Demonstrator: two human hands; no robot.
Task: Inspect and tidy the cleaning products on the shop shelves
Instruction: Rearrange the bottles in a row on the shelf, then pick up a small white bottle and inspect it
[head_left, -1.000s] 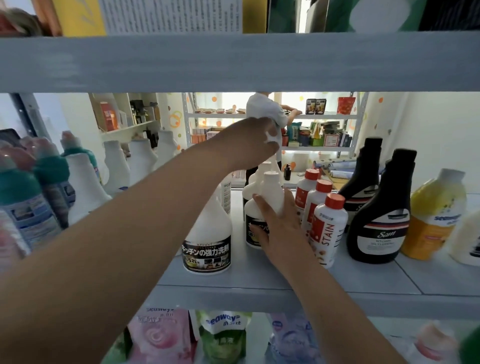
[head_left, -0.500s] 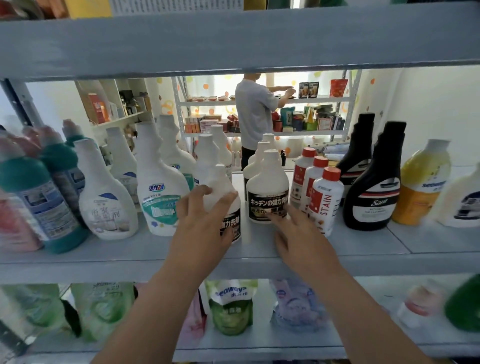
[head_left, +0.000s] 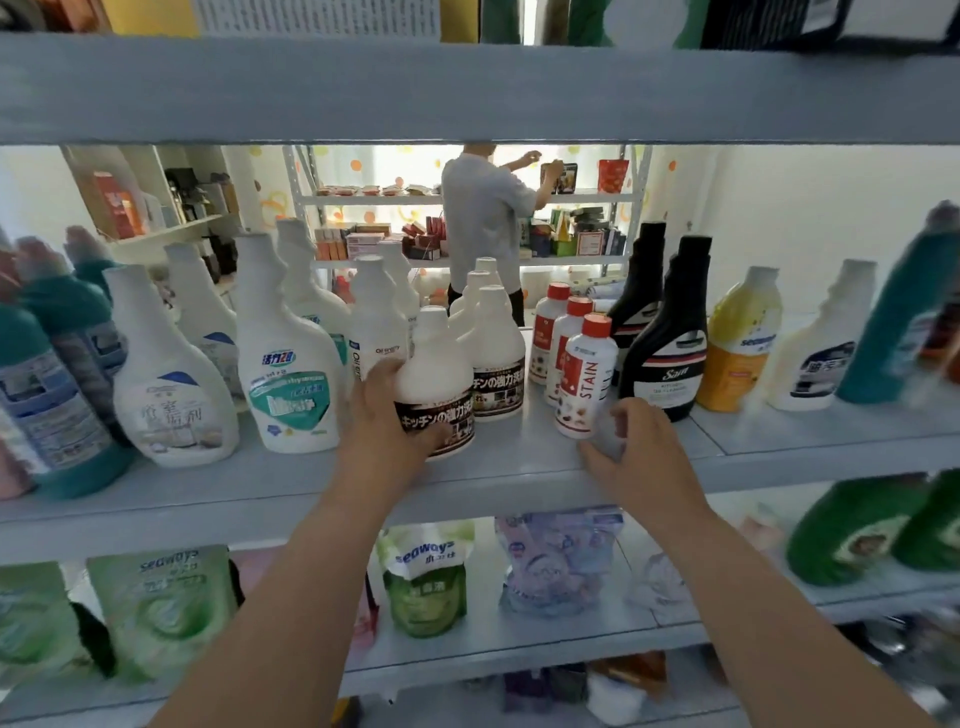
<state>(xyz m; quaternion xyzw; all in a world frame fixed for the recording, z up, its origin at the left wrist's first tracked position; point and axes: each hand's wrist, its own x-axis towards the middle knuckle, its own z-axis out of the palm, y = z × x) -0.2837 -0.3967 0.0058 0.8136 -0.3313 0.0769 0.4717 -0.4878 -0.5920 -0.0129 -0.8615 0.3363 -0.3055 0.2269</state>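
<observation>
You are mid-tidy on the grey shelf (head_left: 270, 493) at frame centre, your left hand (head_left: 387, 423) wrapped around the smooth white plastic kitchen-cleaner bottle (head_left: 435, 387) with its dark label. Next, judge its row and seat it upright. Your right hand (head_left: 636, 449) hovers loosely curled just beside the red-capped STAIN bottle (head_left: 584, 379), gripping nothing.

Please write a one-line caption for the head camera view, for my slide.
Left hand grips a white kitchen-cleaner bottle on the grey shelf; right hand rests beside the red-capped stain remover.
</observation>
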